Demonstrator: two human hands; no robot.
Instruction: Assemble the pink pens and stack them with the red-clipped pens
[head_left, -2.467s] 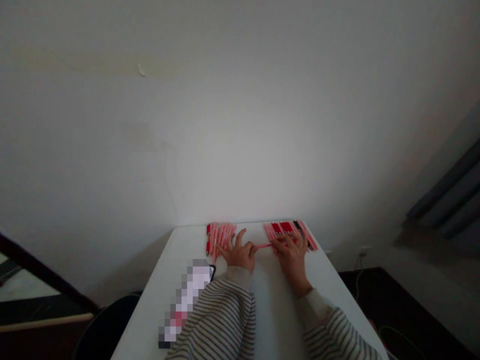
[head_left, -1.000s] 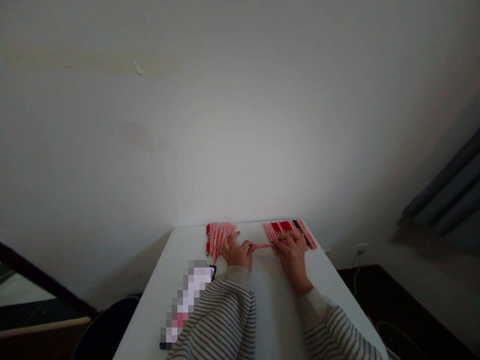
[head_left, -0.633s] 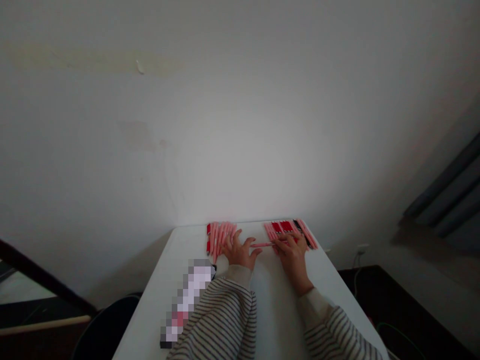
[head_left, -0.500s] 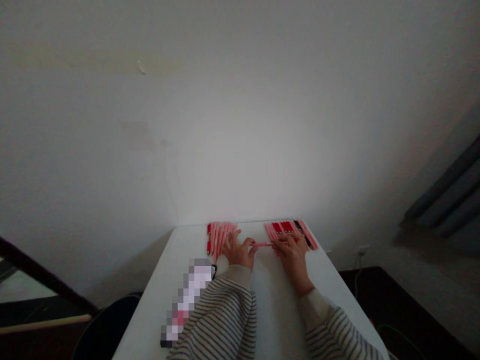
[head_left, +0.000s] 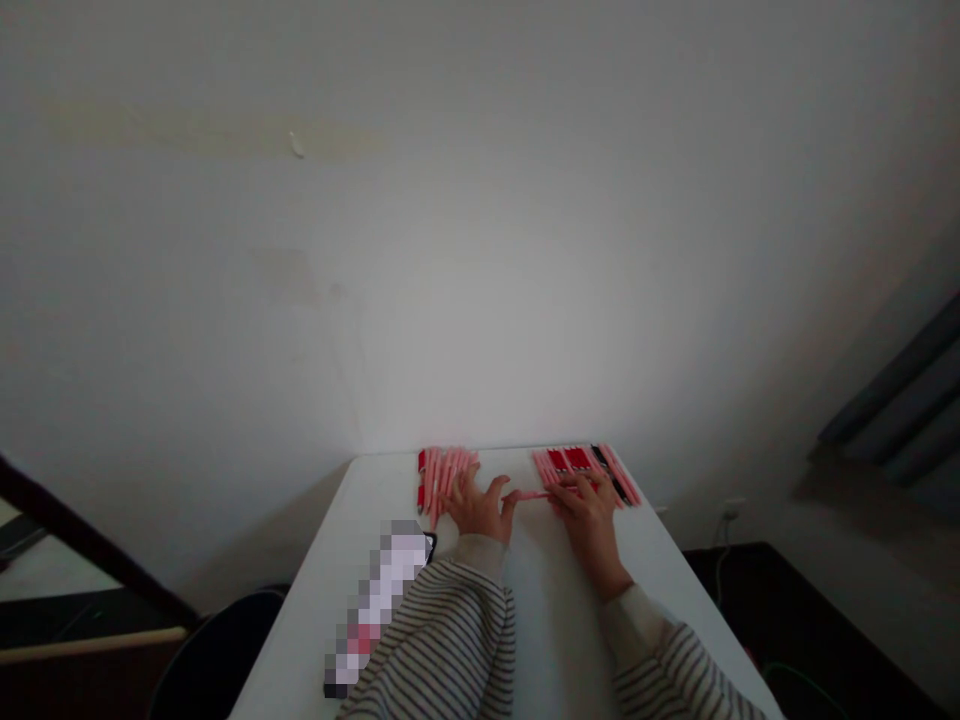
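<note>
A slim pink pen (head_left: 532, 494) lies sideways between my hands, its right part in the closed fingers of my right hand (head_left: 589, 510). My left hand (head_left: 480, 507) is at its left end, thumb and index finger spread apart. Whether the thumb tip touches the pen I cannot tell. The other left fingers rest beside a row of pink pens (head_left: 442, 475) with red pieces at its left edge. Beyond my right hand is a second group of pink pens (head_left: 541, 468), with red pieces (head_left: 576, 459) and black ones among them, partly covered by that hand.
Everything lies on a white table (head_left: 547, 600) pushed against a pale wall (head_left: 480, 250). A long, blurred-out object with dark ends (head_left: 335, 690) lies left of my left sleeve. Right of the table, a cable hangs from a wall socket (head_left: 733, 508).
My left thumb and index finger have parted from their pinch on the pen's left end. My right hand keeps its hold. The view has shifted slightly.
</note>
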